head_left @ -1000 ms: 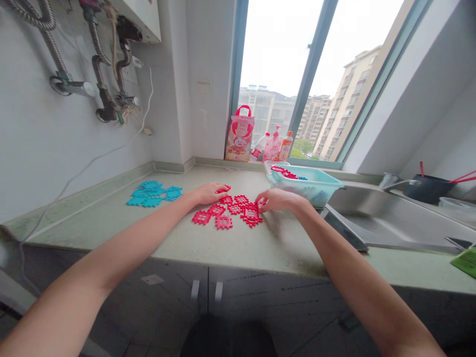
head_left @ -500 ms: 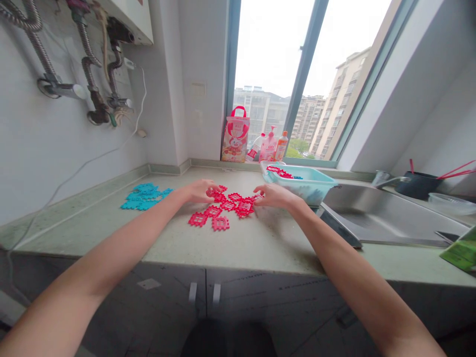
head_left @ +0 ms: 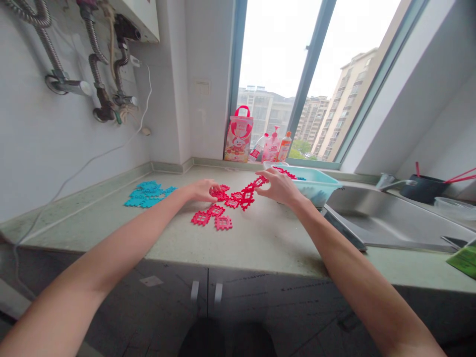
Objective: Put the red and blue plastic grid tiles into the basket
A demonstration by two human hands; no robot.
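Note:
Several red plastic window-shaped interlocking tiles (head_left: pixel 223 222) lie on the counter between my hands. My right hand (head_left: pixel 279 187) pinches a joined string of red window tiles (head_left: pixel 259 182), raised off the counter at its right end. At the left side of the same group, my left hand (head_left: pixel 203 191) has its fingers curled on a red window tile (head_left: pixel 223 188). Blue tiles (head_left: pixel 146 194) form a loose pile left of my left forearm. A light blue basket (head_left: pixel 323 187) stands just behind my right hand, with red and blue tiles inside.
The counter (head_left: pixel 178 243) ends at a front edge above dark cabinet doors. A steel sink (head_left: pixel 386 218) lies to the right. A pink bag (head_left: pixel 238 139) and several bottles (head_left: pixel 273 148) stand by the window. A white cable (head_left: pixel 92 159) runs along the left wall.
My right hand has risen, lifting the right end of the red tiles off the counter. My left hand stays on the tiles at the left. The view has shifted slightly.

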